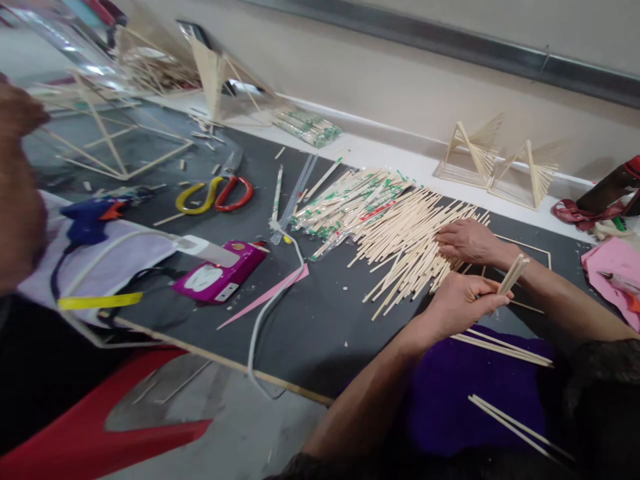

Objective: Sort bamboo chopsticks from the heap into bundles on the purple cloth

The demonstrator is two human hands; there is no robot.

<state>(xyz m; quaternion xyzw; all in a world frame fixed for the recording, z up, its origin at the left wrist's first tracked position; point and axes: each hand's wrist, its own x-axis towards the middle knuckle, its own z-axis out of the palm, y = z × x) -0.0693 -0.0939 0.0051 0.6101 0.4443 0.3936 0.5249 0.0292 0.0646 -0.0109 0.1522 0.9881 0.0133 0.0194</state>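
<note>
My left hand (463, 303) is closed around a small upright bundle of wooden chopsticks (514, 272). Just beyond it, my right hand (470, 241) has its fingers drawn together on chopsticks at the right side of a loose pile (400, 240); the fingertips are partly hidden. Wrapped chopsticks (345, 200) in clear film with green print lie against the pile's left side. Several loose chopsticks (503, 348) rest on purple cloth (450, 400) over my lap, below my hands.
Left on the dark table are scissors (233, 190), a blue glue gun (90, 217) and a purple power strip (220, 273) with a white cable (257, 320). Stick frames (523, 177) stand by the wall. Another person's arm (17, 187) is at far left, near a larger stick frame (117, 150).
</note>
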